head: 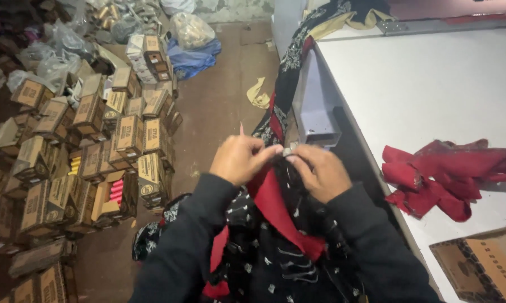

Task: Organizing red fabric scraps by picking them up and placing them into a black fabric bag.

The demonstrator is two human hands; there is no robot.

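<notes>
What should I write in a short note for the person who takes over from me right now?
Left hand: pinches the black and red patterned cloth at its top edge.
Right hand: pinches the same edge, beside a small pale piece at the fingertips; what it is cannot be told.
The cloth hangs over the lap and runs up along the white table.
Red cloth pieces lie on the table.
Done and left: cannot tell.

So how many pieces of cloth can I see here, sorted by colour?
Black patterned cloth with red lining, held in both hands: 1
Crumpled plain red cloth on the white table: 1
Small yellow scrap on the floor: 1
Total: 3
</notes>
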